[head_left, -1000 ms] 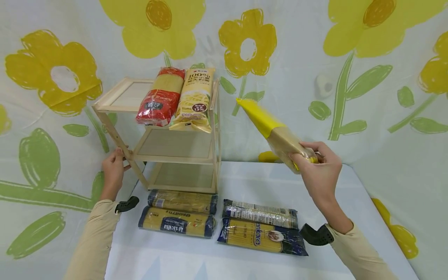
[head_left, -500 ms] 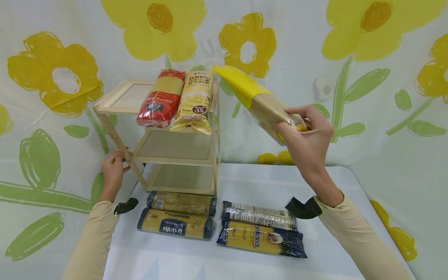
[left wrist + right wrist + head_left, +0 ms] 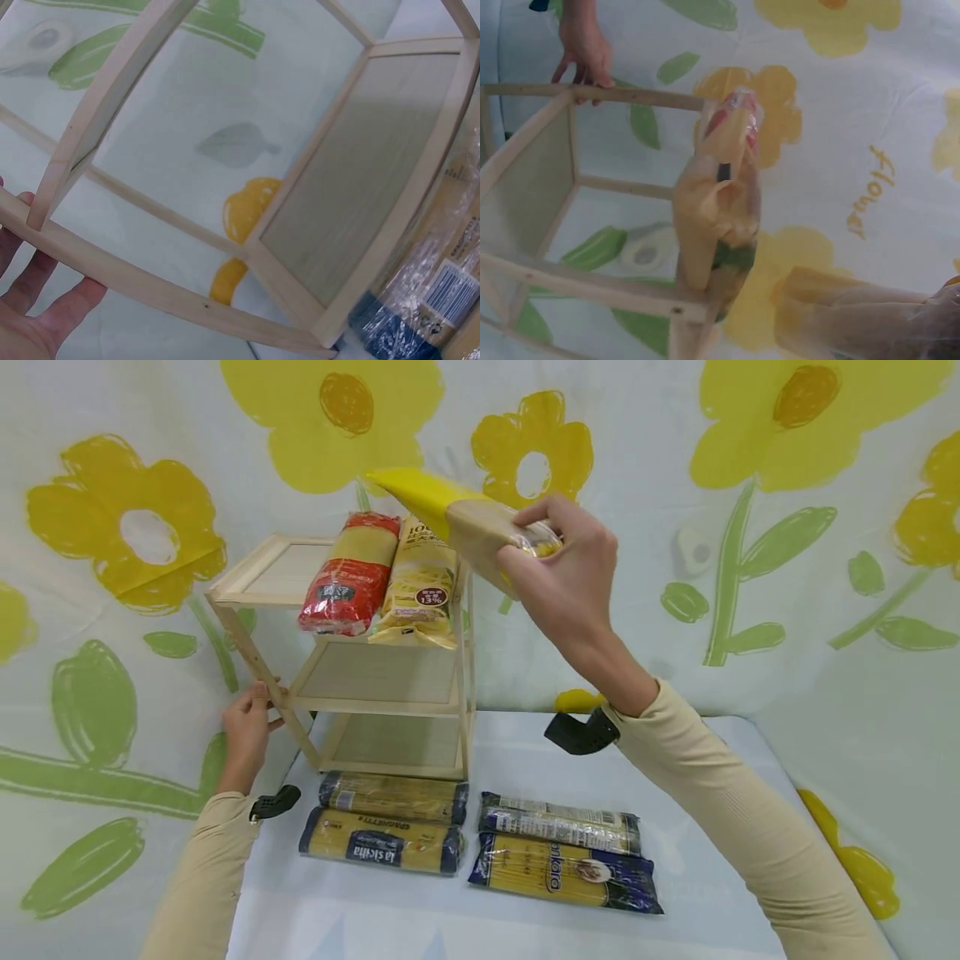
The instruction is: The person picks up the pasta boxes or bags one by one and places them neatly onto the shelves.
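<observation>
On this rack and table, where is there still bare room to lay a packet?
Free: the top shelf left of the red packet; the middle shelf and bottom shelf, both bare; the table right of the rack. Crowded: the top shelf's right half with the cream packet, and the table front with four spaghetti packets.

"la sicilia" on front-left pkt (image 3: 380, 850); "13%" on shelf pkt (image 3: 420, 585).
</observation>
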### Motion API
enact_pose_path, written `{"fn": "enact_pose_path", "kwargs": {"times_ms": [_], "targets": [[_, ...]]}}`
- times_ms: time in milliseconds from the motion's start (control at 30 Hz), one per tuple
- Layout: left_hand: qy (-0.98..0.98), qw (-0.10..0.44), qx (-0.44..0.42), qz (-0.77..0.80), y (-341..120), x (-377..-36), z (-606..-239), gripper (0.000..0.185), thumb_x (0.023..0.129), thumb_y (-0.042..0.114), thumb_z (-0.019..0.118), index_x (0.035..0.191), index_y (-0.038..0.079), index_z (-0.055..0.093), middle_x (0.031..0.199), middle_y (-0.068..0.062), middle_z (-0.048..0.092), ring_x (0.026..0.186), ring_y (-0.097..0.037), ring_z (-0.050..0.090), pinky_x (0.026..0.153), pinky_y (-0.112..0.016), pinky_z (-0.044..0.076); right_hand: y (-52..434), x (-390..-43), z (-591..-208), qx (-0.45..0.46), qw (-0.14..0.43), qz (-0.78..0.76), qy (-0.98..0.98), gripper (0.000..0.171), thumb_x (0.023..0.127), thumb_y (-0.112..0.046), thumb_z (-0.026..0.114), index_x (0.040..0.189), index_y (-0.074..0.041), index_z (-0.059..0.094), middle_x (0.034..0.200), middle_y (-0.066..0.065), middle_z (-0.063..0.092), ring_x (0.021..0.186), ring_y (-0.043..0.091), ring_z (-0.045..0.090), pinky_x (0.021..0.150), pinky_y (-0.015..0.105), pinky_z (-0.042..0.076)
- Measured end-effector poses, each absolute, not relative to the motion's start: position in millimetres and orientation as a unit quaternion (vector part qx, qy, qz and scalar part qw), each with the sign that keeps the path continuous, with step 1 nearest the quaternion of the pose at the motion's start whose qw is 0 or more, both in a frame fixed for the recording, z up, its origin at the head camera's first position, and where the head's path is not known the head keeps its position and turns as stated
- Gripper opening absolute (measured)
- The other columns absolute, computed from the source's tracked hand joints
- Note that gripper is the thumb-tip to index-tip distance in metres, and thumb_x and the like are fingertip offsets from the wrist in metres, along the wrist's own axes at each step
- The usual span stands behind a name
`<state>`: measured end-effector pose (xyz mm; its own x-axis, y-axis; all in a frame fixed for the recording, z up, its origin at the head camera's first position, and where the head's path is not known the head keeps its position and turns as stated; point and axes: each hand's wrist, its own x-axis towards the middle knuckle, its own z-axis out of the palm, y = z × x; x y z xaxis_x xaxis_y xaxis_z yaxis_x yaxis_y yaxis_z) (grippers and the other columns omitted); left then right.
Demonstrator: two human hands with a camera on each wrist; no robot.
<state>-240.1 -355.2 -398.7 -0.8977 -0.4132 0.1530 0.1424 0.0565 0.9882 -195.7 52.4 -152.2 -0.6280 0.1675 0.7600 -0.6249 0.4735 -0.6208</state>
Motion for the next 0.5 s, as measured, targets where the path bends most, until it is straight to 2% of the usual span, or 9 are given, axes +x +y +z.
{"fn": "enact_pose_path", "kwargs": {"times_ms": [233,500], "targets": [[-0.712,0.210,0.101,-0.662,-353.7,-241.7,-398.7,0.044,0.095,0.043,0.047,0.117,0.010,0.068,0.106,-0.002,0.061,0.093,-0.008,0.056,0.065,-0.018,0.055,12.1,-213.4,-123.6,0.168,0.364,0.449,-0.799,0.017,0.072,-0.004,0.058,0.085,-0.007,0.068,0.070,0.002,0.056,0.061,0.015,0.041,0.056,0.022,0.027],[-0.704,0.209,0.101,-0.671,-354.7,-241.5,-399.6,0.045,0.094,0.042,0.048,0.118,0.008,0.067,0.103,-0.001,0.064,0.094,-0.009,0.057,0.065,-0.019,0.055,-31.5,-230.8,-106.4,0.177,0.304,0.420,-0.836,0.017,0.071,-0.008,0.057,0.086,-0.013,0.063,0.069,-0.001,0.049,0.068,0.012,0.042,0.061,0.024,0.032]]}}
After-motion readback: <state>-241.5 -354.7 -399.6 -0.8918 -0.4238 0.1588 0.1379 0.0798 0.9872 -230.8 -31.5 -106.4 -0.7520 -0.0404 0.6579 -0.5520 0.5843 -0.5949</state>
